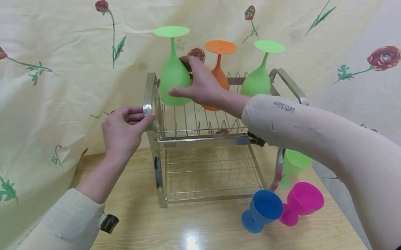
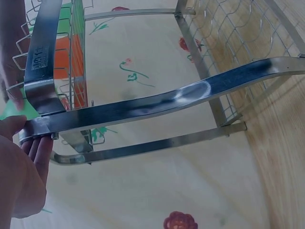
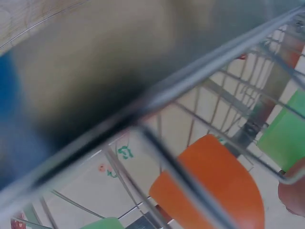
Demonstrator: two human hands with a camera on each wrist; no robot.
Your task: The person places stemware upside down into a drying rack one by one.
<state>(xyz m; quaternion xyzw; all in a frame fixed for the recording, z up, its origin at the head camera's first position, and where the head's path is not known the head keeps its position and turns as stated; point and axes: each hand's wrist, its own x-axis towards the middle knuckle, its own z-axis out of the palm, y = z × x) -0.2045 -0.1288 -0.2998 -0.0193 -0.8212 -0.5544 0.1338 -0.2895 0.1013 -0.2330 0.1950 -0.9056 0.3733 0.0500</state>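
Note:
An upside-down green goblet (image 1: 174,80) stands at the left end of the upper tier of a two-tier metal dish rack (image 1: 206,141). My right hand (image 1: 204,83) holds its bowl from the right, thumb across the front and the other fingers behind, partly hidden. With thumb and fingers, my left hand (image 1: 121,131) grips the rack's left side frame (image 2: 133,112). Right of the held goblet are an upside-down orange goblet (image 1: 220,47), partly behind my right hand, and another upside-down green goblet (image 1: 257,79). The right wrist view shows the orange bowl (image 3: 214,186) behind rack wires.
On the wooden table (image 1: 132,243), right of the rack, a blue goblet (image 1: 266,206) and a pink goblet (image 1: 305,198) stand near a light green goblet (image 1: 297,163), partly covered by my right sleeve. A flowered cloth (image 1: 71,40) hangs behind the rack.

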